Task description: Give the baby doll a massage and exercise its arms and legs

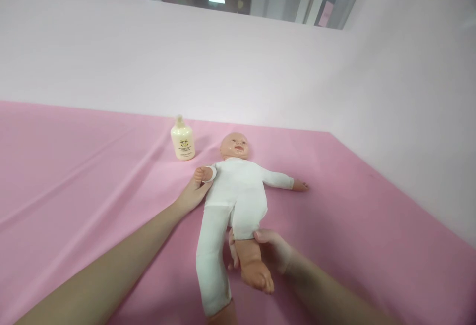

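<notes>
- My right hand point(269, 250) grips the doll's point(238, 191) bare leg, nearest me.
- My left hand point(193, 193) clasps its arm at the cuff.
- The doll lies face-up on the pink surface point(74, 166).
- A cream bottle point(182, 139) stands beyond, beside its head.

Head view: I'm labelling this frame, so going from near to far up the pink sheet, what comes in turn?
Doll's bare foot → right hand gripping the bare leg → left hand at the doll's arm → doll's head → cream lotion bottle → pale wall.
</notes>
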A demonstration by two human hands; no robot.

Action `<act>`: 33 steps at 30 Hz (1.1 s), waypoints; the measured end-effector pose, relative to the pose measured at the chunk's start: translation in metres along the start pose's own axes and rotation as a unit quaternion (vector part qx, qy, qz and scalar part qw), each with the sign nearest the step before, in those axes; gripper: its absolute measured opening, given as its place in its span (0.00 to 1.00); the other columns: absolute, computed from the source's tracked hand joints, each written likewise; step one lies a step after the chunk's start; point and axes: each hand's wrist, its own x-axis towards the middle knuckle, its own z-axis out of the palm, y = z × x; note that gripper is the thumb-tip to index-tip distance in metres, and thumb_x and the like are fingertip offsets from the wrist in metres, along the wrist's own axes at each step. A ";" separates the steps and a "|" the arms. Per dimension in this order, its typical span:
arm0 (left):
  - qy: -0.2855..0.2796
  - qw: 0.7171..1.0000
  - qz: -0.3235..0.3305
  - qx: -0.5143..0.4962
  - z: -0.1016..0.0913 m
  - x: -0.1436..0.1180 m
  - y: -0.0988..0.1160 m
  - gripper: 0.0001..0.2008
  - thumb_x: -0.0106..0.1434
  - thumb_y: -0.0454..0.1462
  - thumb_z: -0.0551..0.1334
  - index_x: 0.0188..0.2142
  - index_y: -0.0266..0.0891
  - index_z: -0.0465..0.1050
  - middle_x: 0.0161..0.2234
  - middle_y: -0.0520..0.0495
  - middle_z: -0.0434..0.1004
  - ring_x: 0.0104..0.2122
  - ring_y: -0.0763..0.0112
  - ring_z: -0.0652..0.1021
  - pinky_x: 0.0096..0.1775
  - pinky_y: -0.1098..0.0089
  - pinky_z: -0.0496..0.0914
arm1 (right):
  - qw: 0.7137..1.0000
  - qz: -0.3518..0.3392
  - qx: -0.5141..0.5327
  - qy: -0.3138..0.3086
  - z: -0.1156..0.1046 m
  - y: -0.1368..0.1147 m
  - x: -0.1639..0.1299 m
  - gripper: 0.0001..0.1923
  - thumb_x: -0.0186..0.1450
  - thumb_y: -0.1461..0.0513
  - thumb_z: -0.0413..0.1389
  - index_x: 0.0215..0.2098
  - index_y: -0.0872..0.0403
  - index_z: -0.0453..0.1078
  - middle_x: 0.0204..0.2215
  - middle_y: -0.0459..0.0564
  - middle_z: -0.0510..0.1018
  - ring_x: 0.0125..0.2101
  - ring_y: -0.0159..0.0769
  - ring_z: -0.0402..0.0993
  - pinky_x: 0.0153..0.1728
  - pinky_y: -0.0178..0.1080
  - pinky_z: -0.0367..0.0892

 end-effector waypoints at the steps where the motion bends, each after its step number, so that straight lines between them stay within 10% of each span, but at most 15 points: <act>1: -0.001 1.000 0.000 0.002 0.000 0.000 0.000 0.28 0.65 0.50 0.52 0.58 0.34 0.61 0.59 0.40 0.65 0.59 0.57 0.65 0.61 0.60 0.56 | 1.000 0.002 -0.001 0.002 0.001 0.000 0.000 0.30 0.54 0.48 0.55 0.44 0.64 0.68 0.28 0.55 0.77 0.29 0.38 0.74 0.33 0.38 0.64; 33: -0.002 0.999 -0.019 0.032 0.000 0.001 0.000 0.30 0.64 0.50 0.52 0.60 0.34 0.59 0.59 0.39 0.64 0.59 0.58 0.65 0.60 0.60 0.57 | 0.999 0.047 0.019 0.015 0.004 0.001 0.000 0.29 0.49 0.53 0.60 0.44 0.64 0.68 0.31 0.60 0.79 0.32 0.41 0.76 0.33 0.38 0.67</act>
